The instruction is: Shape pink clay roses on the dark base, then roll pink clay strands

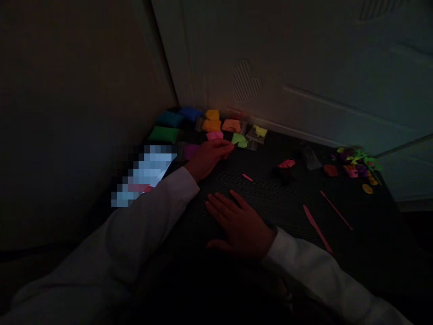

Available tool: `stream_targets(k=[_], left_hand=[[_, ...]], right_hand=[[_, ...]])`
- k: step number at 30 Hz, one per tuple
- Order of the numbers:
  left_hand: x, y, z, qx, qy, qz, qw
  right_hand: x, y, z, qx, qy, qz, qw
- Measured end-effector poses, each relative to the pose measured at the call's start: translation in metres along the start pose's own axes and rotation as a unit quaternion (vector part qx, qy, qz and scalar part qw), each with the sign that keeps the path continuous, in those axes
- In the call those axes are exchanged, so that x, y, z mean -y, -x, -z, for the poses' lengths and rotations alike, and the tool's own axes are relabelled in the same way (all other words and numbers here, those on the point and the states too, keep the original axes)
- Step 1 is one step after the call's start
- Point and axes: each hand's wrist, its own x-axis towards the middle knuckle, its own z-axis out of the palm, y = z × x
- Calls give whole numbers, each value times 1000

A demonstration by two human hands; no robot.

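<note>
Landmark: the light green packet [239, 140], a clear bag of light green clay lying on the dark table [270, 198].

Nearest the viewer, below the packet, the right hand [241, 227] lies flat on the table, palm down, fingers spread and holding nothing. To the right of that hand, well right of and below the packet, lie a pink plastic knife [317, 228] and a thin pink stick [335, 210], both bare on the table. A small pink piece [247, 177] lies between the right hand and the packet.

The left hand [210, 156] rests just left of the packet, fingers curled, the fingertips at the packet's edge. The dim light does not show whether they grip it.

Right of the packet: a red-pink clay lump [287, 164], a crumpled clear bag [309, 158] whose contents cannot be told, and, farthest right, a cluster of modelled clay pieces [356, 164].

Left of and beyond the packet, further bags each hold one colour of clay:
- purple [191, 151]
- pink [214, 135]
- green [164, 134]
- teal [169, 118]
- blue [190, 113]
- two orange
- yellow-green [260, 132], just to the right

Behind all stands a pale door [304, 54] with a heart-shaped relief [246, 81].
</note>
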Motion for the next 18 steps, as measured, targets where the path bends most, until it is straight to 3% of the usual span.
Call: stream_targets(k=[6,9,12,15,18], left_hand=[[-1,0,-1,-1,-2,3,1000],[-2,1,-1,5,-6,0,1000],[-2,1,0,9,-21,-6,1000],[-2,1,1,22,-32,-12,999],[-4,2,1,40,-81,-30,995]], right_hand=[[-22,1,15,-46,8,-65,997],[-38,12,35,-109,-19,-93,989],[-44,30,48,-175,-46,-163,970],[-38,50,44,-132,-54,-214,966],[-29,66,27,-83,-45,-229,969]])
